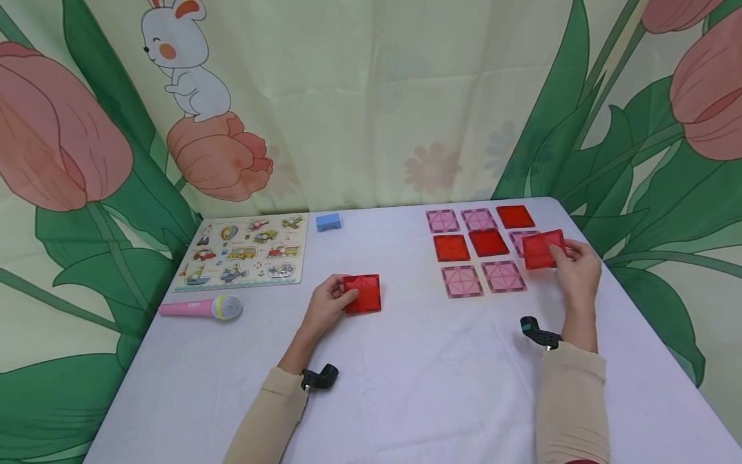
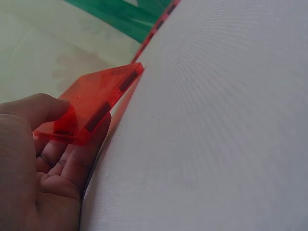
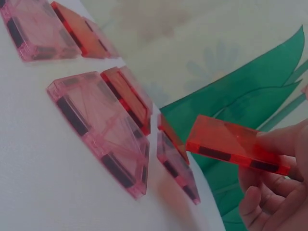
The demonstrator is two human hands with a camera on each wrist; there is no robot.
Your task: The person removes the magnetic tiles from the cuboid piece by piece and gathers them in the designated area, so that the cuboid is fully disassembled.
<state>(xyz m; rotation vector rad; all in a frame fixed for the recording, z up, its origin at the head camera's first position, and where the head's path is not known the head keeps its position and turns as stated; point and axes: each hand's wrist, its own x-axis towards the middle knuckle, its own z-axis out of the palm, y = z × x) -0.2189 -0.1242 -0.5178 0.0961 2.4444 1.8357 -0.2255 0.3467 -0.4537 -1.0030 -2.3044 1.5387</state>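
My left hand pinches a red translucent magnetic tile by its left side, thumb on top, near the middle of the table. In the left wrist view that tile tilts, with fingers beneath it. At the right, my right hand pinches another red magnetic tile between thumb and fingers. The right wrist view has this tile raised off the table. Beside it lie rows of pink tiles and red tiles; a pink tile is partly hidden behind the held one.
A picture board with vehicles lies at the back left, with a pink toy microphone in front of it. A small blue block sits near the back edge. Behind the white table hangs a printed curtain.
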